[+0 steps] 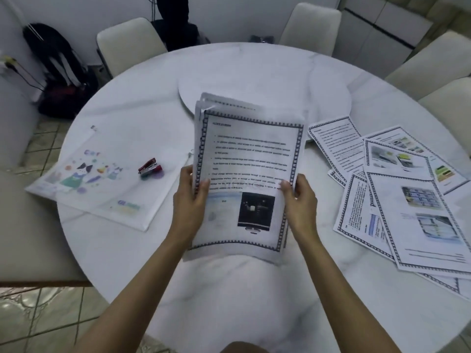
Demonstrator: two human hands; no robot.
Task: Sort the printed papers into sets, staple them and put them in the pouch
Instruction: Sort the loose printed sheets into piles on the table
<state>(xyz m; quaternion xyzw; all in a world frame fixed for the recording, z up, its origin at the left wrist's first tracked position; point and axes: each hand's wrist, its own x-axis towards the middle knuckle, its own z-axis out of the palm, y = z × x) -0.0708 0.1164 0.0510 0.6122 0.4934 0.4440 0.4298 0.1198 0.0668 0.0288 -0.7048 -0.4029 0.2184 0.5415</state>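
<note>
At middle left we see the pouch (96, 179) flat on the table (254, 289), the stapler (149, 168) on it. In the centre our left hand (191, 197) and right hand (300, 197) pinch a stack of papers (244, 154) by its sides. Loose papers (413, 200) overlap at right.

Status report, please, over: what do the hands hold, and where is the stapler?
Left hand and right hand both grip paper set by its sides. Stapler lies on pouch, left, untouched. Loose sheets spread at right; nothing in the way.
</note>
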